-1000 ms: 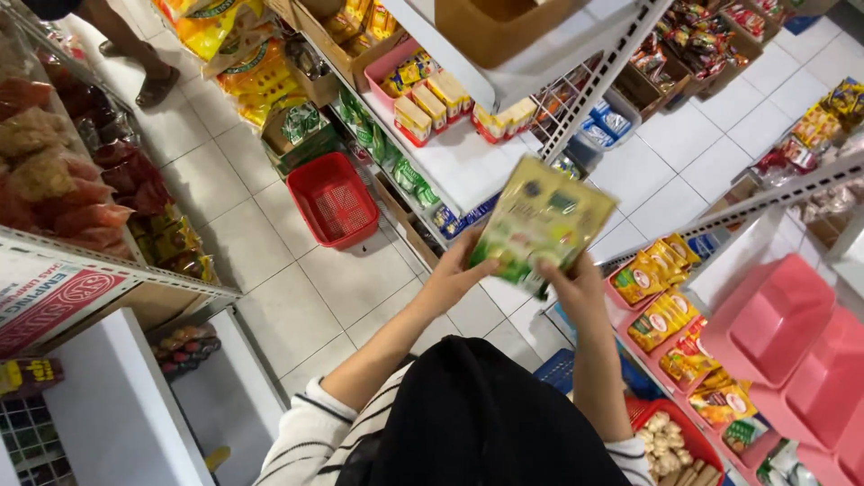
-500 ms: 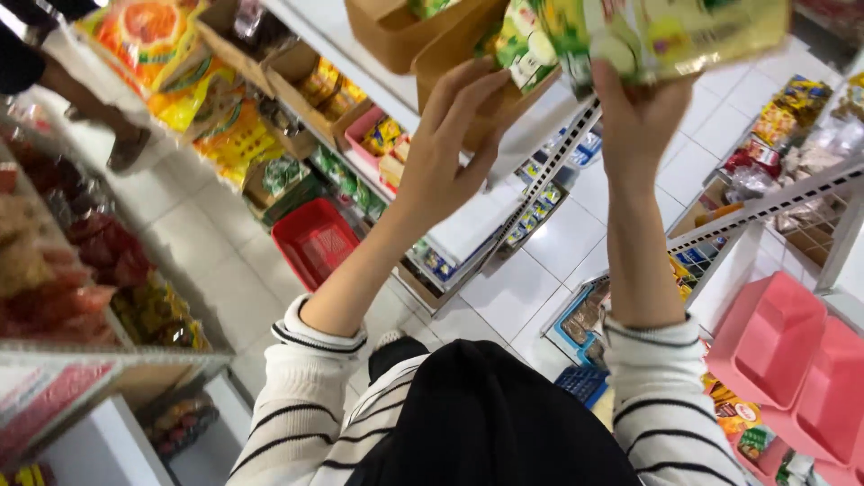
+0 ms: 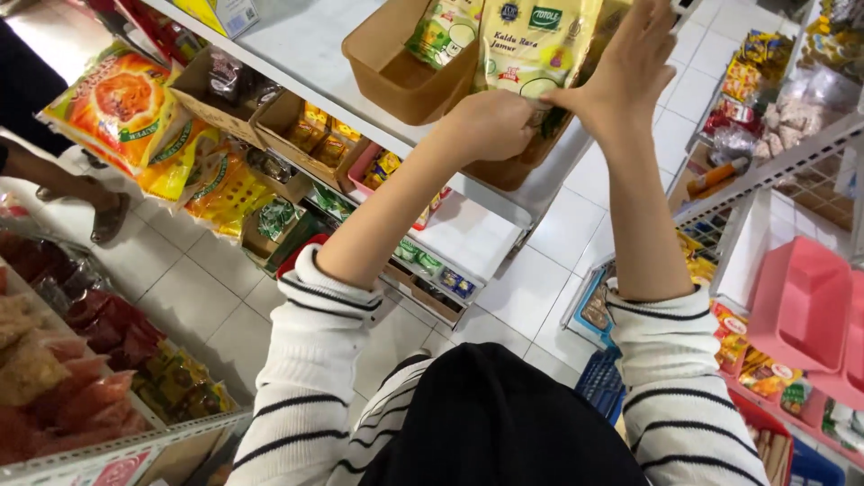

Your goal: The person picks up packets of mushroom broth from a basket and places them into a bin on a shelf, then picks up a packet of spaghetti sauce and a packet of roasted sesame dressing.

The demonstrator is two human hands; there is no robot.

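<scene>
head view: both arms in striped sleeves reach up toward 12 o'clock. the left hand point(image 3: 490, 124) is curled tight, fingers pinching the lower edge of a yellow-green food pouch point(image 3: 533, 45). the right hand point(image 3: 630, 67) lies spread against the pouch's right side at about 1 o'clock, fingers long and loosely open, thumb pressing toward the left hand. the pouch stands upright at the mouth of a brown box point(image 3: 396, 76) on a white shelf point(image 3: 310, 49); 1 similar pouch point(image 3: 441, 31) sits inside the box at 11 o'clock. a pink bin point(image 3: 805, 306) hangs at 3 o'clock, and orange snack bags point(image 3: 117, 103) at 10 o'clock.
</scene>
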